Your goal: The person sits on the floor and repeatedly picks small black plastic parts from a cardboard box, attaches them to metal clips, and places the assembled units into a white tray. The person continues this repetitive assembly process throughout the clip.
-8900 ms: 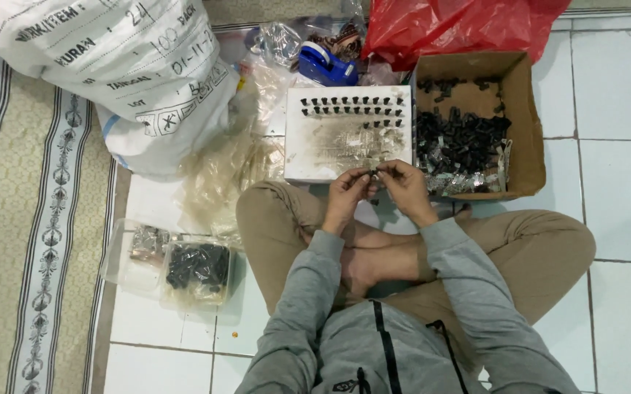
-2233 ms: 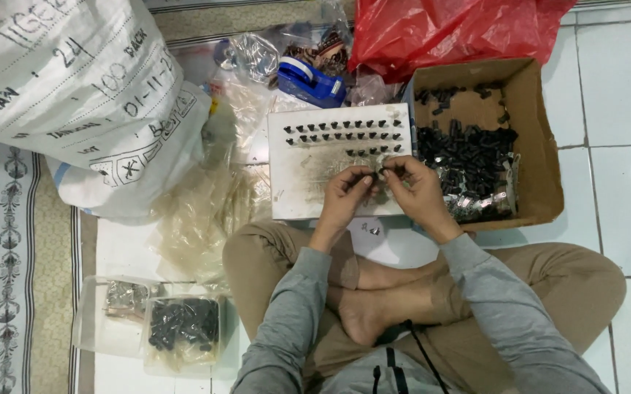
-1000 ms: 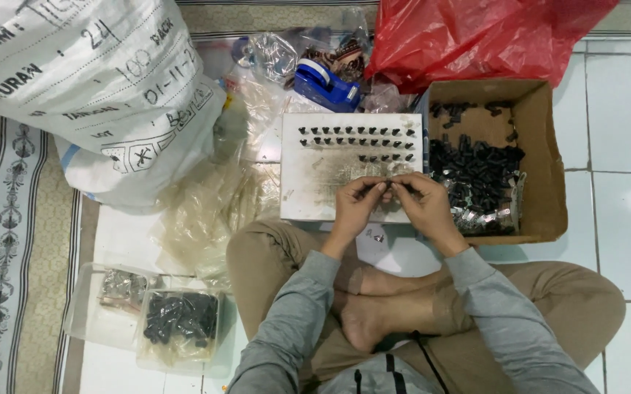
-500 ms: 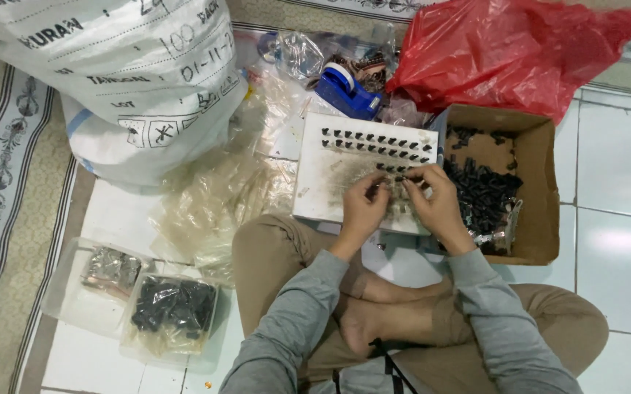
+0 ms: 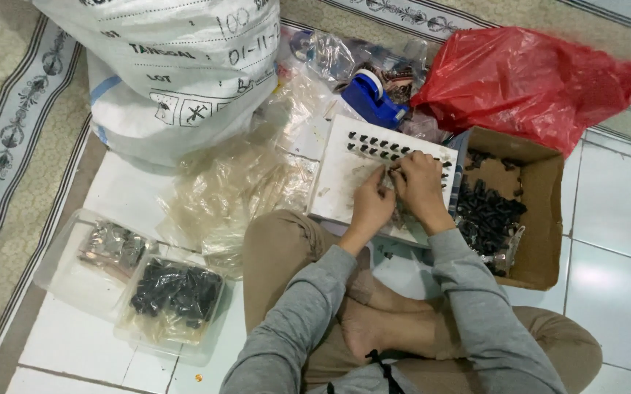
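I see my left hand (image 5: pixel 371 206) and right hand (image 5: pixel 419 186) pressed close together, fingertips pinched over something tiny; I cannot tell what it is. Both hands rest on the flat white board with rows of small black pieces (image 5: pixel 352 171). At three o'clock from the hands sits a brown cardboard box full of black plastic parts (image 5: pixel 538 211). At one o'clock lies a crinkly red plastic bag (image 5: pixel 534 84). At twelve o'clock is a blue tape holder (image 5: pixel 370 98). At ten o'clock stands a big white woven sack (image 5: pixel 169 66). At eight o'clock are clear plastic tubs (image 5: pixel 148 292).
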